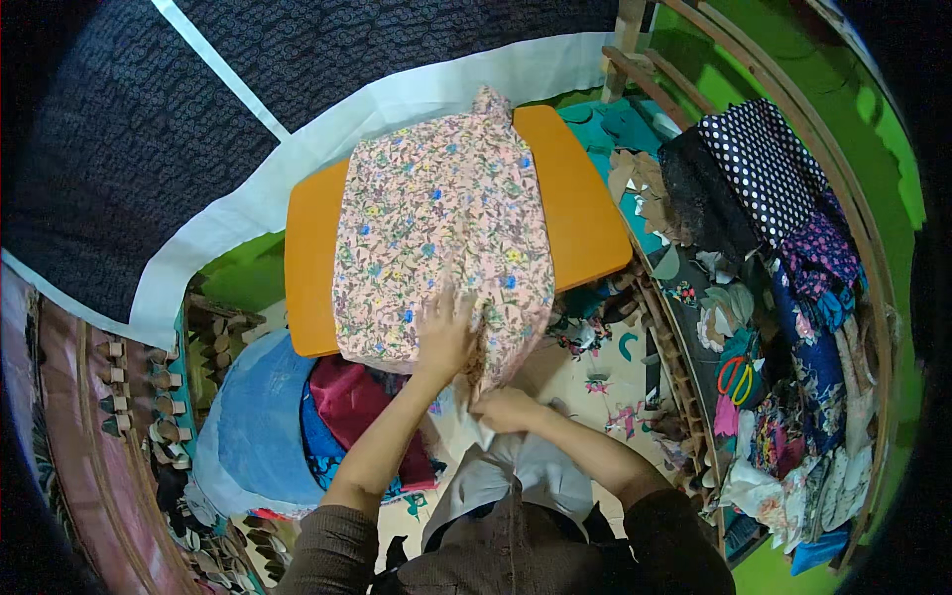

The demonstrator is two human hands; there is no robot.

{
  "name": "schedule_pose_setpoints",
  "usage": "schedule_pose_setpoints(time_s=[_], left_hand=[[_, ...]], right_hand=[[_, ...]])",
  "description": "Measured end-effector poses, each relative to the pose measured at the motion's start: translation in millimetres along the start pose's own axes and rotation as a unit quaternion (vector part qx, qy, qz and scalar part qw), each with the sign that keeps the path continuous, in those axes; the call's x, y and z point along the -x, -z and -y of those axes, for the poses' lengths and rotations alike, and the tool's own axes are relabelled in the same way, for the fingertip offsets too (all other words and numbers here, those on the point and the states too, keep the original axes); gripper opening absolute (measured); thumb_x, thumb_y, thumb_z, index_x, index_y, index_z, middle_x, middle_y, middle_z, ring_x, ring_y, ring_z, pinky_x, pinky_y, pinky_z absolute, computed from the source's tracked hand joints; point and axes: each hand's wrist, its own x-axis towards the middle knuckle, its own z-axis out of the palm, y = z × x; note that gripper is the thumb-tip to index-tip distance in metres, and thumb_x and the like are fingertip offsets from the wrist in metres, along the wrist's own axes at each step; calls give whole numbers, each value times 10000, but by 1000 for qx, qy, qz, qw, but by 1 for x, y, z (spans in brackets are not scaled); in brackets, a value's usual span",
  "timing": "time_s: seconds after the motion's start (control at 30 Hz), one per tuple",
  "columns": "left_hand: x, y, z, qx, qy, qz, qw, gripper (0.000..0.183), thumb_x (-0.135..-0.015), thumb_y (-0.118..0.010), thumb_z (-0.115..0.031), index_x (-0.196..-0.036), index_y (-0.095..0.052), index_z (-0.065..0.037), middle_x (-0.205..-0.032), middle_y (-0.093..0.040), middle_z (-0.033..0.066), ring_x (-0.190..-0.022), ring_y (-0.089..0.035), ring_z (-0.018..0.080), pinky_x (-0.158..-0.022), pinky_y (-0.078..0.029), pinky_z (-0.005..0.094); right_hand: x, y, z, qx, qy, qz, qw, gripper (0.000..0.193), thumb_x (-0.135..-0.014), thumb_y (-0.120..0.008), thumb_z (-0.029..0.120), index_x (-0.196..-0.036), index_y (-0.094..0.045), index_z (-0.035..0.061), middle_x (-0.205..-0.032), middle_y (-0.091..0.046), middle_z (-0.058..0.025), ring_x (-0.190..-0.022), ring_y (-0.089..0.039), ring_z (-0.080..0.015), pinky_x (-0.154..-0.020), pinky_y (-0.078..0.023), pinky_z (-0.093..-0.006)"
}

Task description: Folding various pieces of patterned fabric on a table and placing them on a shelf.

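Pink floral fabric (436, 218): laid across orange tabletop (575, 198), its near edge pinched in the closed right hand (504, 410); pressed, just up-left of that pinch, by the flattened left hand (446, 339).

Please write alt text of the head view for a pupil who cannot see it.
A person's left hand lies on pink floral fabric spread over an orange tabletop, with the right hand at its near edge. Polka-dot cloth lies to the right.
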Motion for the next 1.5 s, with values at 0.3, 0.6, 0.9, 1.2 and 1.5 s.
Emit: schedule_pose_setpoints(time_s=[0.3, 0.6, 0.9, 1.2, 1.5], left_hand=[[64, -26, 37, 30, 44, 56, 997, 562, -676, -643, -163, -1203, -452, -117, -1250, -421, 115, -1141, -409, 338, -878, -375, 468], [-14, -24, 36, 90, 32, -42, 995, 384, -777, -552, -218, -1125, -498, -67, -1068, -523, 133, -936, -527, 282, -767, -439, 411], [-154, -52, 72, 274, 188, 38, 942, 289, -827, -505, -220, -1050, -527, -38, -970, -560, 180, -870, -553, 355, -714, -454, 428], [-311, -115, 77, 425, 288, -11, 858, 555, -816, -577, -363, -1142, -457, 71, -1008, -532, 235, -835, -559, 333, -723, -448, 373], [-340, -123, 89, 399, 380, -62, 832, 285, -903, -456, -253, -1002, -462, 14, -671, -561, 122, -597, -572, 298, -563, -445, 372]], right_hand=[[4, 63, -40, 11, -129, -316, 940, 264, -804, -485, 131, -1042, -553, 40, -1054, -543, -144, -998, -504, -319, -853, -425, -397], [-37, 149, -72, 59, -68, -380, 920, 279, -816, -451, 67, -1072, -553, 19, -1069, -545, -168, -1048, -467, -335, -907, -378, -394], [-103, 321, -181, 128, -109, -390, 905, 291, -813, -432, 41, -1080, -547, 17, -1044, -565, -160, -1023, -488, -337, -871, -398, -406], [-201, 444, -327, 107, -130, -394, 904, 455, -814, -599, 202, -1190, -444, -2, -1149, -511, -169, -1107, -451, -308, -940, -348, -396], [-260, 501, -360, -185, -62, -229, 954, 227, -893, -512, 215, -880, -540, -10, -755, -512, -35, -741, -461, -89, -691, -389, -237]])
